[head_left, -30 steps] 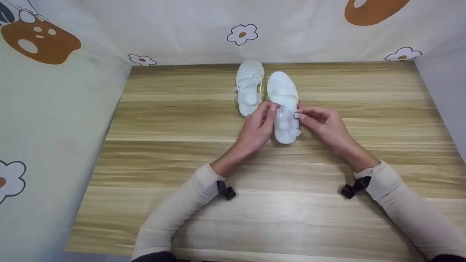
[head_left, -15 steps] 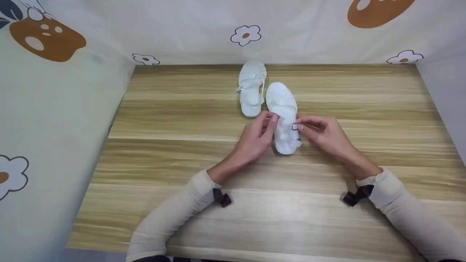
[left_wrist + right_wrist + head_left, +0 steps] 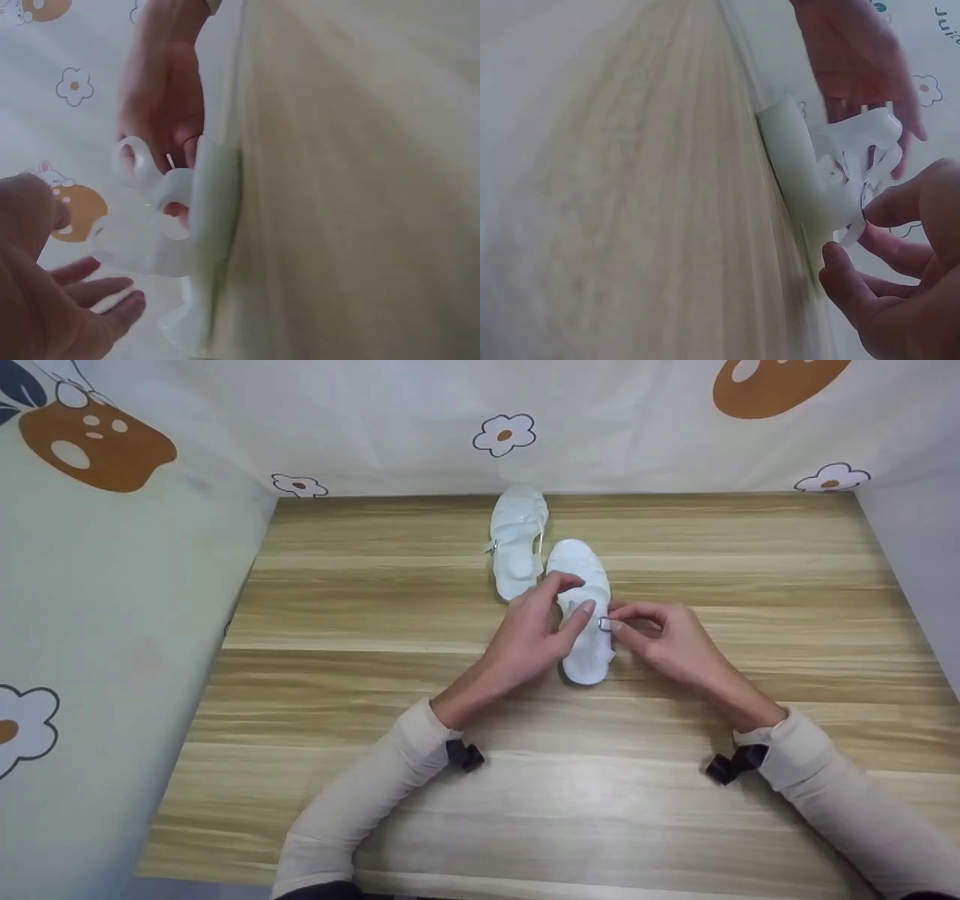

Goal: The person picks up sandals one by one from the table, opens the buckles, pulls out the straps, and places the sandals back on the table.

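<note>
Two white strappy sandals lie on a wooden table (image 3: pixel 375 607). The far sandal (image 3: pixel 517 544) lies untouched near the back wall. The near sandal (image 3: pixel 579 664) lies between my hands, also seen as the sandal (image 3: pixel 202 225) from the left wrist and the sandal (image 3: pixel 799 161) from the right wrist. My left hand (image 3: pixel 576 596) reaches over its front straps, fingers fairly straight and touching them; the left hand (image 3: pixel 67 300) looks spread. My right hand (image 3: pixel 611 624) pinches the small buckle and strap end at the sandal's right side; the right hand (image 3: pixel 851 236) has thumb and forefinger closed on it.
Cloth walls printed with flowers (image 3: pixel 504 433) and brown shapes close the table at the back and left; a plain wall stands at the right. Bare wood lies on both sides of the sandals and in front of them.
My left hand has moved from the near sandal's left edge to over its front straps. The right hand keeps its pinch on the buckle. The near sandal has shifted slightly toward me.
</note>
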### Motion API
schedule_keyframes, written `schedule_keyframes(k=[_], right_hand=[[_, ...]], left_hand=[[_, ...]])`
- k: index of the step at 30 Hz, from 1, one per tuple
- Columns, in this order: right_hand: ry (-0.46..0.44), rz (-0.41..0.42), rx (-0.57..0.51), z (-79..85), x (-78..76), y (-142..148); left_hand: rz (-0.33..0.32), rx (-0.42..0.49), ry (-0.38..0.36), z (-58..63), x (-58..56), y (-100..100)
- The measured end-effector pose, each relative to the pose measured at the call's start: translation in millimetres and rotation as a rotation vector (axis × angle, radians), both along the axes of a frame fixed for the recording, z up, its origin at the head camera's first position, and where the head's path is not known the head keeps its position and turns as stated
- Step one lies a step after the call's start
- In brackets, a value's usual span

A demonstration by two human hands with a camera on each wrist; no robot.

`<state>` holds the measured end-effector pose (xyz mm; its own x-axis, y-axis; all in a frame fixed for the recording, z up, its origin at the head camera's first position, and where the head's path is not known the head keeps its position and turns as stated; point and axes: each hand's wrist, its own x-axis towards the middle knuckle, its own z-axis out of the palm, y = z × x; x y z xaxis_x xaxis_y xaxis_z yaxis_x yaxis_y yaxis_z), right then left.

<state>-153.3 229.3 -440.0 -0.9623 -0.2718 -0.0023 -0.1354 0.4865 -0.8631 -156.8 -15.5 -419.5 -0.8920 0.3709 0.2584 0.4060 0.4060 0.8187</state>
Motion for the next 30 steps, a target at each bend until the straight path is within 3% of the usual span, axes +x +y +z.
schedule_keyframes(k=[2, 4, 8, 14, 18, 24, 30], right_hand=[[0.013, 0.01, 0.027, 0.6, -0.6, 1.4], [0.023, 0.024, 0.058, 0.6, -2.4, 3.3], [-0.007, 0.059, 0.086, -1.4, -8.8, 7.5], [-0.173, 0.143, -0.035, -4.8, -20.3, 18.8], [-0.274, 0.155, -0.148, -8.5, -26.2, 29.1], [-0.316, 0.181, -0.182, -12.3, -28.5, 32.8], [-0.335, 0.193, -0.231, -15.8, -26.8, 31.1]], left_hand=[[-0.048, -0.062, 0.082, 4.6, -4.9, 4.7], [-0.115, -0.108, 0.117, 7.0, -10.6, 9.9], [-0.194, -0.197, 0.096, 5.0, -21.6, 17.5], [-0.205, -0.23, 0.025, -4.0, -29.5, 14.8], [-0.201, -0.228, -0.005, -6.4, -31.5, 11.0], [-0.186, -0.261, -0.015, -8.7, -31.7, 10.7], [-0.21, -0.247, 0.034, -11.8, -32.4, 10.6]])
